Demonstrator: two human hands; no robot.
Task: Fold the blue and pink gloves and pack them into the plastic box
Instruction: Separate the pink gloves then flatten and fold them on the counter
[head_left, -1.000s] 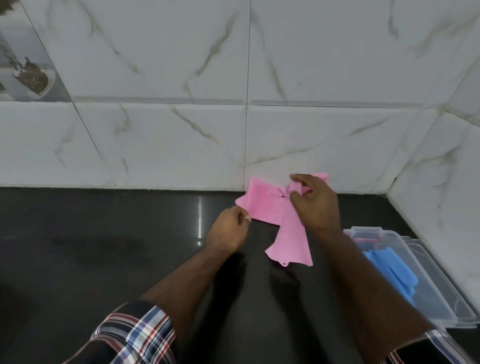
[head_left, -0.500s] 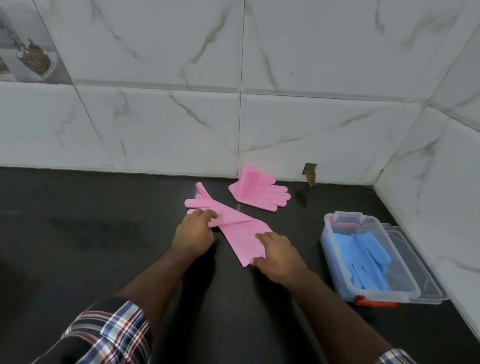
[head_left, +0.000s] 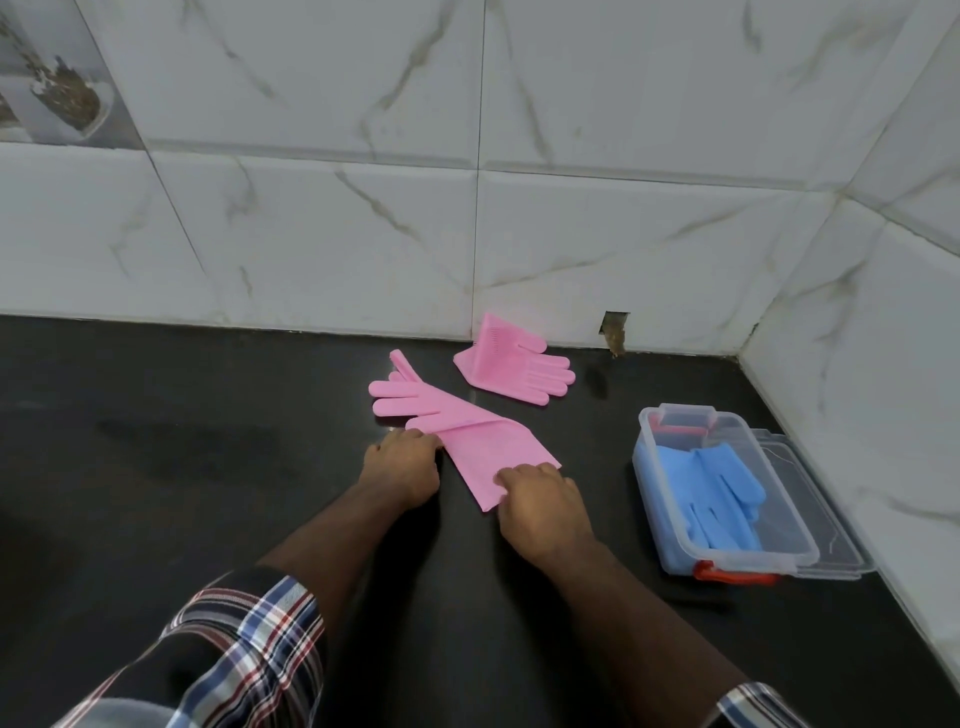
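Both hands hold a long pink glove flat on the black table: left hand fingers curl on its edge, right hand fingers pinch its cuff.

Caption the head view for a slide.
Both hands, left and right, flatten a pink glove; blue gloves lie in the plastic box.

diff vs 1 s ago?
The pink glove, then held up near the wall, now lies flat on the countertop. The left hand grips its middle and the right hand its cuff. The second pink glove now shows. Blue gloves remain in the plastic box.
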